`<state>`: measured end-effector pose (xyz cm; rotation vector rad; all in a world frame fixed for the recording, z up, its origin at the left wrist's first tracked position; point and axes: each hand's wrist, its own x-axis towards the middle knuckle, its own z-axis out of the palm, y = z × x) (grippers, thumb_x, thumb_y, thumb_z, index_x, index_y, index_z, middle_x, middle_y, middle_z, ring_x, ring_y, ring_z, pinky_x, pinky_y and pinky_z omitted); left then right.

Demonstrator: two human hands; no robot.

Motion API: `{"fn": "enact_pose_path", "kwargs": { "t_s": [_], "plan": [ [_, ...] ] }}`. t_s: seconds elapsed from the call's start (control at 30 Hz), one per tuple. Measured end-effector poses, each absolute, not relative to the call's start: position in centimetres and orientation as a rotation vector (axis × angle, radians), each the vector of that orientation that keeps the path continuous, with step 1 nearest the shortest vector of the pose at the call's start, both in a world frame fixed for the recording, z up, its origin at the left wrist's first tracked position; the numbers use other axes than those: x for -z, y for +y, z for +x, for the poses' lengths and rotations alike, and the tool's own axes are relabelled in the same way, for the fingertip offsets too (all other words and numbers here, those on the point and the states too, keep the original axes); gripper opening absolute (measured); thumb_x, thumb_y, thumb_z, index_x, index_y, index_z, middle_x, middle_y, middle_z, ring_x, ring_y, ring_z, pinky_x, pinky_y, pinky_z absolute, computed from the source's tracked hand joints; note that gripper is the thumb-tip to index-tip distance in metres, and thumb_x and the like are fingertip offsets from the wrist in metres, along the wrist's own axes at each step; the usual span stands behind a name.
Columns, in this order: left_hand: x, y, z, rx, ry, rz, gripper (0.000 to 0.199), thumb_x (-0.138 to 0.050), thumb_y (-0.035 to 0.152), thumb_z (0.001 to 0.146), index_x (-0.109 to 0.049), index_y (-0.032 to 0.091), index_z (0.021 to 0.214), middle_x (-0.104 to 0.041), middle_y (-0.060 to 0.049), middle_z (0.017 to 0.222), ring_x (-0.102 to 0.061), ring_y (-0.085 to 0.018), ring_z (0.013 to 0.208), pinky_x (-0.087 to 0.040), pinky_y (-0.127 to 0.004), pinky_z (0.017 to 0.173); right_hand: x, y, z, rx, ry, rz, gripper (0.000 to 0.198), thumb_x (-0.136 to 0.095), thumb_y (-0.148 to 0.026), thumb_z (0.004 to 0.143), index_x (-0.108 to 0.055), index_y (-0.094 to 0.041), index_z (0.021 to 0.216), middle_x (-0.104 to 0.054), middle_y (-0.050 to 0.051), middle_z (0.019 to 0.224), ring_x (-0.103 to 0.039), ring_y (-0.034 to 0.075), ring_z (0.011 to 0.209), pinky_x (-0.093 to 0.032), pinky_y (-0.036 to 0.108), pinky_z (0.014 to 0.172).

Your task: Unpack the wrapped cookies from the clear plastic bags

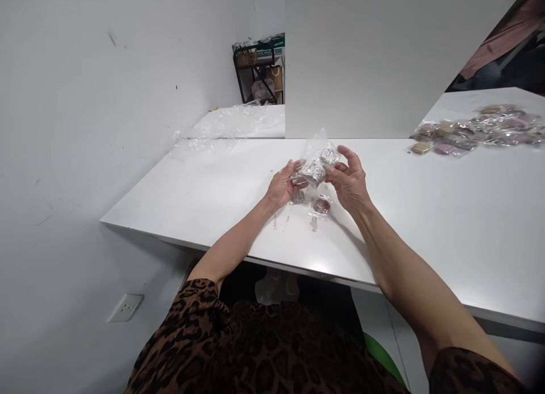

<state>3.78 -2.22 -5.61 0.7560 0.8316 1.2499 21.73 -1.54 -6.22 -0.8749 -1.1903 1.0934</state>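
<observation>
Ahead and left of the fingers, crinkled film (213,147) lay on the smooth white table (191,195); beyond, lettering on the shelved boxes (247,59) was too small to read. The left hand (281,185) had its fingers curled around one side of a glossy, creased clear bag (314,170). Just below the fingertips lay two wrapped packets (321,205). The right hand (351,181), index finger raised, pinched the bag's other side; well right of its fingers sat a shiny heap of wrapped pieces (464,130), pink and tan.

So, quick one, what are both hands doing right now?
Left hand: closed, holding the crinkled clear plastic.
Right hand: closed, pinching the same plastic's other side.
</observation>
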Motion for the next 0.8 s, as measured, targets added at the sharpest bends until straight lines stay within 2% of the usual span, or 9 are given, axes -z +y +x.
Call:
{"fn": "enact_pose_path", "kwargs": {
  "t_s": [0.07, 0.17, 0.27, 0.4, 0.47, 0.57, 0.7, 0.8],
  "plan": [
    [5.4, -2.4, 3.5, -1.269, 0.803, 0.761, 0.035, -0.067, 0.054, 0.095, -0.076, 0.022, 0.108, -0.077, -0.006, 0.114, -0.073, -0.017, 0.096, -0.059, -0.033, 0.092, 6.3, -1.4, 21.8, -1.156, -1.147, -0.872, 0.069, -0.085, -0.052, 0.069, -0.056, -0.034, 0.129, -0.067, -0.001, 0.096, -0.065, 0.018, 0.081, -0.059, 0.037, 0.073],
    [5.1, -2.7, 3.1, -1.274, 0.762, 0.768, 0.039, -0.067, 0.060, 0.094, -0.076, 0.025, 0.109, -0.074, -0.007, 0.127, -0.072, -0.022, 0.113, -0.058, -0.038, 0.100, 6.5, -1.4, 21.5, -1.279, -1.103, -0.882, 0.060, -0.081, -0.065, 0.072, -0.061, -0.032, 0.119, -0.072, 0.002, 0.106, -0.069, 0.021, 0.090, -0.061, 0.039, 0.074],
    [4.7, -3.0, 2.8, -1.250, 0.722, 0.749, 0.041, -0.064, 0.062, 0.095, -0.076, 0.027, 0.111, -0.072, -0.007, 0.135, -0.070, -0.025, 0.121, -0.058, -0.041, 0.103, 6.6, -1.6, 21.1, -1.402, -1.035, -0.859, 0.061, -0.077, -0.073, 0.073, -0.065, -0.029, 0.113, -0.075, 0.004, 0.110, -0.072, 0.026, 0.096, -0.062, 0.041, 0.072],
    [4.0, -3.2, 2.7, -1.257, 0.645, 0.629, 0.038, -0.056, 0.055, 0.102, -0.074, 0.025, 0.115, -0.072, -0.007, 0.135, -0.070, -0.025, 0.123, -0.057, -0.040, 0.106, 6.8, -1.5, 20.9, -1.503, -0.888, -0.859, 0.058, -0.094, -0.052, 0.060, -0.068, -0.026, 0.104, -0.076, 0.001, 0.100, -0.073, 0.022, 0.086, -0.061, 0.034, 0.064],
    [3.5, -3.2, 2.5, -1.301, 0.607, 0.522, 0.038, -0.051, 0.052, 0.105, -0.072, 0.025, 0.121, -0.071, -0.007, 0.134, -0.069, -0.025, 0.127, -0.056, -0.040, 0.109, 7.0, -1.2, 21.0, -1.509, -0.805, -0.845, 0.052, -0.098, -0.038, 0.054, -0.068, -0.023, 0.093, -0.074, -0.002, 0.085, -0.069, 0.016, 0.073, -0.058, 0.027, 0.058],
    [3.1, -3.2, 2.3, -1.389, 0.572, 0.401, 0.039, -0.047, 0.049, 0.108, -0.069, 0.024, 0.127, -0.071, -0.008, 0.132, -0.068, -0.025, 0.130, -0.056, -0.039, 0.110, 7.3, -0.7, 21.3, -1.501, -0.673, -0.816, 0.041, -0.095, -0.023, 0.053, -0.062, -0.021, 0.077, -0.064, -0.006, 0.065, -0.060, 0.010, 0.058, -0.054, 0.021, 0.052],
    [3.6, -2.8, 2.2, -1.436, 0.733, 0.316, 0.033, -0.052, 0.036, 0.107, -0.062, 0.018, 0.133, -0.070, -0.014, 0.129, -0.071, -0.024, 0.124, -0.058, -0.036, 0.105, 7.3, -0.2, 21.5, -1.445, -0.555, -0.785, 0.034, -0.089, -0.019, 0.058, -0.058, -0.021, 0.074, -0.064, -0.007, 0.066, -0.062, 0.009, 0.060, -0.057, 0.021, 0.056],
    [4.2, -2.3, 1.7, -1.528, 0.959, 0.455, 0.050, -0.065, 0.027, 0.099, -0.050, 0.024, 0.147, -0.060, -0.013, 0.147, -0.060, -0.026, 0.139, -0.051, -0.042, 0.115, 6.9, -0.3, 21.7, -1.383, -0.575, -0.794, 0.034, -0.088, -0.022, 0.056, -0.060, -0.021, 0.076, -0.065, -0.006, 0.069, -0.062, 0.009, 0.061, -0.055, 0.021, 0.054]
  ]
}}
